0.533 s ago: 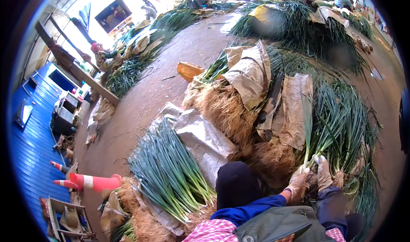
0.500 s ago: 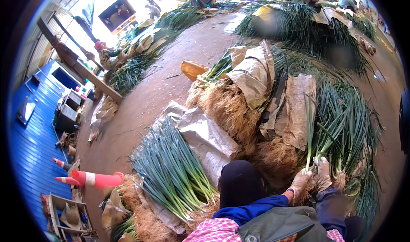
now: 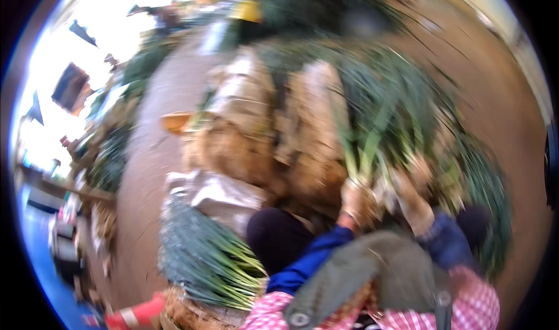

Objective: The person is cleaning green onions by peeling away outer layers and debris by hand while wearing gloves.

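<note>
My left hand [image 3: 354, 197], in a pale glove, is closed around the white lower stems of a few green onions [image 3: 368, 146], their leaves pointing up and away. Just to its right, my right hand [image 3: 412, 200], gloved too, reaches in low beside pale stems and roots. Motion smears its fingers, so its grip is unclear. Beyond both hands lies a loose heap of green onions [image 3: 402, 91], with roots toward me. On my left, a neat layer of trimmed-looking green onions [image 3: 204, 254] rests with stems toward me.
Wrapped bundles with shaggy brown roots [image 3: 233, 152] stand ahead, under tan paper sacking [image 3: 241, 91]. A silvery sheet [image 3: 227, 193] lies behind the left layer. An orange-red traffic cone [image 3: 137, 315] lies at lower left. More onion heaps [image 3: 303, 15] line the far floor.
The view has swung to the right and blurred, so the scene sits further left. My left hand still holds green onions; the right has come slightly apart from it, toward the heap.
</note>
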